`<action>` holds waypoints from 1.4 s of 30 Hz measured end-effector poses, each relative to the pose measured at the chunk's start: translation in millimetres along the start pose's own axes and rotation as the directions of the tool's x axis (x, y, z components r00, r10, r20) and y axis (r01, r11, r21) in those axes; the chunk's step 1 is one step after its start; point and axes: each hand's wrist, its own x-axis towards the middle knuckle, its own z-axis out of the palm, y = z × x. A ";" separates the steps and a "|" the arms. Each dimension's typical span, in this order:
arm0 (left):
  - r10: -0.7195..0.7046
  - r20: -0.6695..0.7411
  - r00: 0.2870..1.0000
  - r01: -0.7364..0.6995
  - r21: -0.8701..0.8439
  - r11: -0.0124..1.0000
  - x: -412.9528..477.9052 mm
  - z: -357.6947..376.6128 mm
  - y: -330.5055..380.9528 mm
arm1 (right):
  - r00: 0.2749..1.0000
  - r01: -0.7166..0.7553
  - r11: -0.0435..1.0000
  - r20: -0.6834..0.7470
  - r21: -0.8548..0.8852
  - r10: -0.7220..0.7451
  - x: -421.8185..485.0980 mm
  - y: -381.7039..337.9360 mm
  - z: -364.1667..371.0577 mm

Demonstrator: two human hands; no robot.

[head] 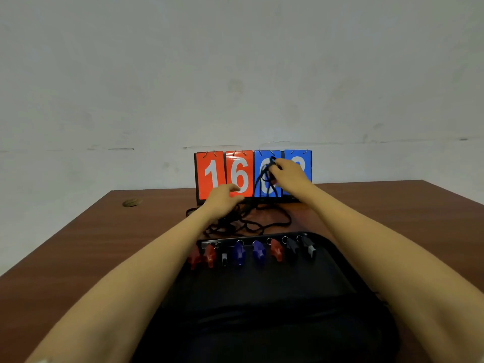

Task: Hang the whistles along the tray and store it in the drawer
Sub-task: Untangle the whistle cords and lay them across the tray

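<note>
A black tray lies on the brown table in front of me. Several whistles hang along its far rim: red ones, blue ones and black ones. Their black cords lie tangled on the table beyond the rim. My right hand is raised in front of the scoreboard and grips a bunch of black cords, with something reddish half hidden under the palm. My left hand reaches down onto the cord pile, fingers loosely bent; whether it holds a cord is hidden.
A flip scoreboard with red cards 1 and 6 and two blue cards stands at the table's far edge against a white wall. A small round brownish object lies at the far left of the table.
</note>
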 end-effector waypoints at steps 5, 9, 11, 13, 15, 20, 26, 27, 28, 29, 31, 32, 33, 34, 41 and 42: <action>0.015 0.013 1.000 -0.015 -0.010 1.000 7.4 8.9 10.0 | 0.994 0.004 0.956 -0.106 0.294 0.029 7.8 -24.0 -6.7; 0.042 -0.212 0.976 -0.079 -0.171 0.982 5.4 -10.5 10.5 | 0.961 -0.018 0.899 -0.242 0.438 0.137 16.9 -16.9 -12.4; 0.056 -0.388 0.920 -0.119 -0.139 0.983 7.6 -22.9 10.0 | 0.938 -0.035 0.907 -0.299 0.420 0.175 22.4 -7.7 -12.4; 0.066 -0.464 0.883 -0.118 -0.084 0.989 8.7 -32.5 12.9 | 0.953 -0.102 0.956 -0.250 0.273 0.173 25.3 1.0 -10.8; 0.106 -0.411 0.905 -0.153 -0.083 0.985 8.4 -40.9 19.5 | 0.983 -0.170 0.985 -0.063 0.017 0.171 24.6 8.4 -6.2; 0.023 -0.366 0.930 -0.252 -0.591 0.766 5.1 -51.5 42.1 | 0.957 -0.080 0.876 0.209 -0.476 0.201 7.8 19.3 9.0; -0.311 -0.312 0.898 0.072 -0.593 0.802 14.4 -45.6 6.6 | 0.953 -0.138 0.784 0.134 -0.605 0.271 -1.7 37.8 2.7; -0.316 -0.285 0.905 0.121 -0.539 0.834 12.3 -42.4 2.1 | 0.959 -0.156 0.803 0.105 -0.575 0.262 -1.5 38.2 -0.3; -0.319 -0.276 0.907 0.142 -0.514 0.846 11.6 -39.0 -1.2 | 0.967 -0.172 0.831 0.072 -0.529 0.246 -0.1 37.8 -2.9; -0.328 -0.265 0.907 0.144 -0.537 0.831 11.5 -35.7 -3.5 | 0.972 -0.186 0.864 0.042 -0.468 0.232 1.4 35.8 -5.0; -0.340 -0.201 0.919 0.117 -0.682 0.722 9.0 -31.5 -1.4 | 0.982 -0.176 0.931 0.006 -0.319 0.187 5.9 29.4 -7.3; -0.327 -0.178 0.928 0.092 -0.742 0.664 8.0 -30.4 1.3 | 0.987 -0.157 0.956 -0.015 -0.249 0.159 8.1 24.5 -7.4; -0.298 -0.165 0.940 0.066 -0.769 0.635 7.1 -30.3 4.2 | 0.990 -0.139 0.974 -0.033 -0.178 0.136 9.1 18.4 -7.6; -0.258 -0.159 0.953 0.038 -0.784 0.620 6.1 -30.1 8.2 | 0.993 -0.117 0.987 -0.047 -0.108 0.112 10.4 13.2 -7.2; -0.084 -0.168 0.982 -0.075 -0.760 0.645 3.6 -34.8 32.8 | 0.999 -0.022 0.991 0.042 0.129 0.017 1.3 -24.1 -0.1; -0.062 -0.178 0.982 -0.088 -0.725 0.683 2.8 -34.6 35.1 | 0.996 -0.029 0.979 0.091 0.203 0.011 -1.0 -28.8 0.6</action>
